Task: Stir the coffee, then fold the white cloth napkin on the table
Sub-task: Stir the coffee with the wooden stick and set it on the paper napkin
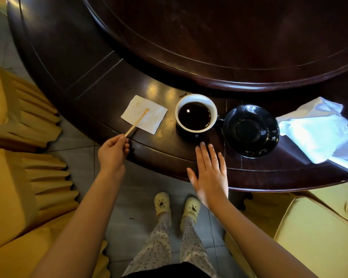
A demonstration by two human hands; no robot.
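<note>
Pinching thin wooden stir stick, left hand grip clamped.
At 6 o'clock of black coffee cup, right hand grip apart.

A dark, polished round wooden table has a raised round disc at its middle. Four things sit in a row on the lower outer ring, near the rim. From left to right they are a small white paper square, a cup full of black coffee, an empty black saucer just beside the cup, and a crumpled white cloth whose far end reaches the table's edge.
</note>
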